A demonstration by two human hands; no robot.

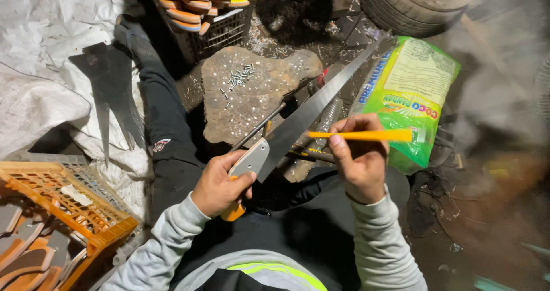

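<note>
My left hand (220,185) grips the grey and orange handle (247,162) of a hand saw. Its long steel blade (321,99) runs up and to the right across a flat stone slab (252,96). My right hand (358,156) is shut on a thin orange stick-like tool (366,135), held level just above the blade near the handle. A small heap of screws (239,78) lies on the slab. A thin dark rod (258,128) lies slanting beside the handle.
An orange plastic crate (69,208) with saw handles stands at the lower left. A dark crate (215,16) of orange-striped handles is at the top. A loose saw blade (112,90) rests on white sacking (40,50). A green printed bag (409,99) lies right, a tyre (418,2) behind it.
</note>
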